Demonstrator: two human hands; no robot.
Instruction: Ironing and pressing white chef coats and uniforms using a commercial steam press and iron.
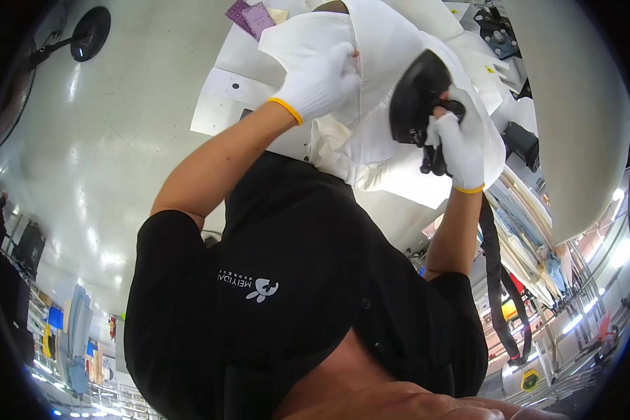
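Note:
A white garment (391, 39) lies spread over a pressing surface in front of me. My left hand (320, 79), in a white knit glove with a yellow cuff, pinches the cloth near a long seam or edge. In my right hand (461, 142), gloved the same way, is the handle of a black iron (419, 97). The iron is on or just above the garment, to the right of my left hand; its soleplate is hidden. Bunched, creamier cloth (331, 139) hangs at the near side, close to my waist.
Purple printed packets (252, 18) lie at the far left of the work station. A black sleeved hose or cable (496, 273) hangs at right, near a rack of garments (525, 226). A large pale padded board (577, 121) stands far right; a fan (13, 100) is at left.

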